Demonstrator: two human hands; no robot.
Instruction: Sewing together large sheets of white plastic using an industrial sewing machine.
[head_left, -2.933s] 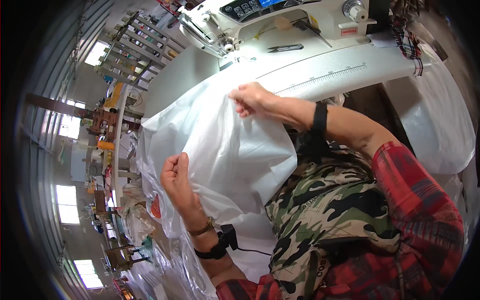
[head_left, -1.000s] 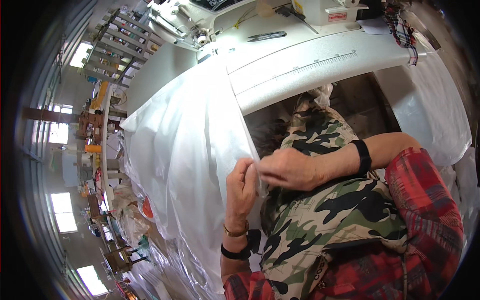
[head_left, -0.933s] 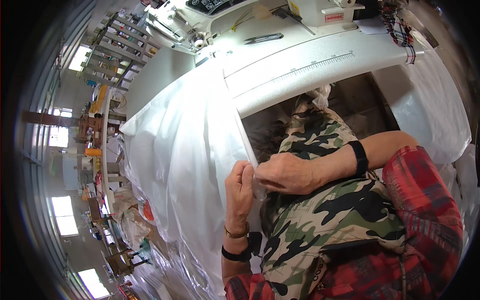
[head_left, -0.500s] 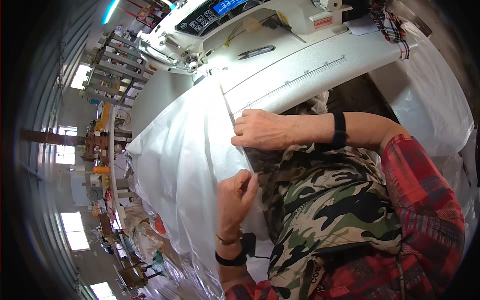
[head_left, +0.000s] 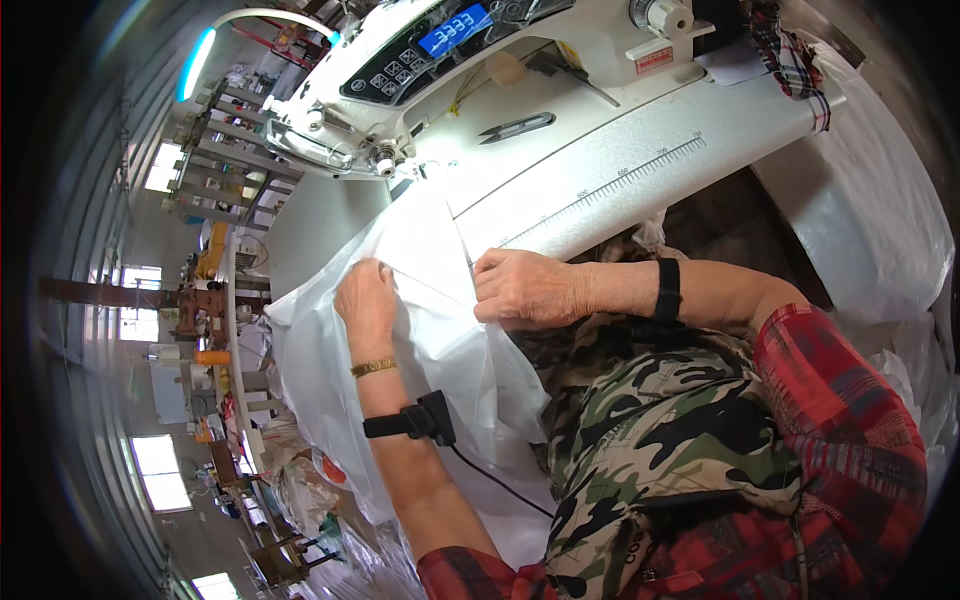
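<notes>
A sheet of thin white fabric [head_left: 440, 350] runs from under the sewing machine's needle area [head_left: 410, 175] down over the table's front edge. My right hand [head_left: 525, 288] is closed on the fabric's right edge, thumb and fingers pinched together. Further left, my left hand [head_left: 366, 297] lies against the sheet with curled fingers, gripping a raised fold near the machine head. Its fingertips are partly hidden. Between the two hands the cloth is drawn into creases. The white sewing machine [head_left: 560, 50] has a lit blue display.
Thread snips [head_left: 517, 128] lie on the machine bed beside a printed ruler scale [head_left: 620, 180]. Plaid cloth [head_left: 790, 60] hangs at the far right, above clear plastic sheeting [head_left: 880, 200]. A lit lamp [head_left: 197, 65] stands at upper left. A cable trails from my left wrist strap [head_left: 410, 421].
My left hand has moved away from me and leftward, from the near fabric edge to a fold nearer the machine. The right hand stays at the edge, slightly lower in view.
</notes>
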